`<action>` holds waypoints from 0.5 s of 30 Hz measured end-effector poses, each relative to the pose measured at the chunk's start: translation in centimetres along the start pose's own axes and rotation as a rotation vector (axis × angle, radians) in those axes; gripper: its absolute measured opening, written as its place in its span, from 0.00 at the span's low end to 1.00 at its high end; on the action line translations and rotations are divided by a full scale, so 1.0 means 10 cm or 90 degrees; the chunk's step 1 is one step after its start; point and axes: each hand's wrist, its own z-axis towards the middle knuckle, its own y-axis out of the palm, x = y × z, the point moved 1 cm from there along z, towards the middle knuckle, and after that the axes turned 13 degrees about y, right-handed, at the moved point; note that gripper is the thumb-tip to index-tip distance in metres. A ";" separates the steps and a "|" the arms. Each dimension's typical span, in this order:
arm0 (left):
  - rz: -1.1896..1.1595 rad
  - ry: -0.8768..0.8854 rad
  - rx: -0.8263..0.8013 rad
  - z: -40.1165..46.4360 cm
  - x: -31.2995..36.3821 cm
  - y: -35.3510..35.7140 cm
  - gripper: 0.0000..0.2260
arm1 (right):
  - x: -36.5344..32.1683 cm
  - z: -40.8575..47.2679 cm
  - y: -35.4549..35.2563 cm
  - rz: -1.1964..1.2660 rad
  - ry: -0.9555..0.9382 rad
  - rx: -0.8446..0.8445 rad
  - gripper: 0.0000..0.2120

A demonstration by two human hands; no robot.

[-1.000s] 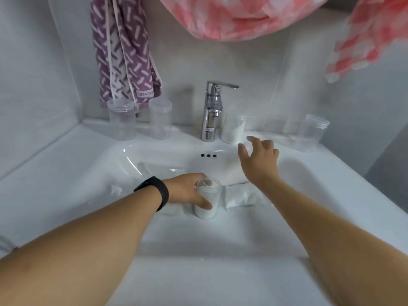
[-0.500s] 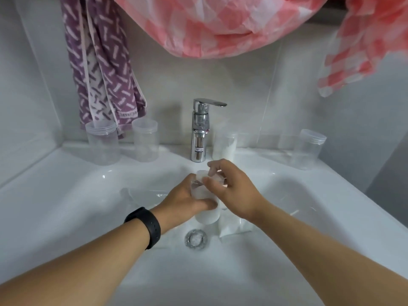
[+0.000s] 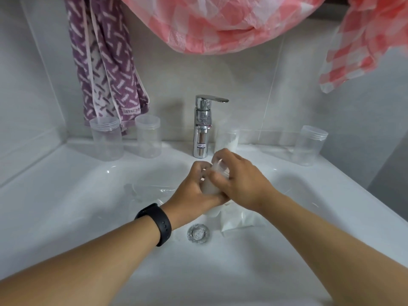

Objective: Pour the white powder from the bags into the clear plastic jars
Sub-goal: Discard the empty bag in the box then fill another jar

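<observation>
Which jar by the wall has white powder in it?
The jar right of the tap, with powder at its bottom. The two left jars and the far-right jar look empty.

Faucet (image 3: 202,127) at sink (image 3: 66,195) back rim: two jars (image 3: 107,139) left, powder jar (image 3: 227,140) just right, another jar (image 3: 310,145) far right, drain (image 3: 198,233) before it, bag (image 3: 239,220) beside drain.

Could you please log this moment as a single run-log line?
left hand: grips powder jar | right hand: on jar top | powder bag: in sink basin | stage: unclear
</observation>
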 end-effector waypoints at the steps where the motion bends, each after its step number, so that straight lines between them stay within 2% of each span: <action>1: 0.000 -0.011 -0.008 0.00 0.00 0.00 0.30 | 0.01 0.02 -0.02 0.031 0.023 0.033 0.12; 4: 0.009 -0.079 -0.045 -0.01 -0.04 -0.05 0.31 | 0.03 0.05 -0.06 0.083 0.106 0.120 0.10; 7: -0.055 -0.108 -0.014 -0.01 -0.04 -0.07 0.30 | 0.03 0.05 -0.10 0.141 0.157 0.129 0.10; 12: -0.288 -0.170 -0.093 -0.02 0.11 -0.06 0.32 | -0.05 0.03 -0.28 0.138 0.104 0.171 0.12; 15: -0.466 -0.261 -0.115 -0.04 0.23 -0.04 0.31 | -0.12 -0.04 -0.32 0.181 0.033 0.209 0.12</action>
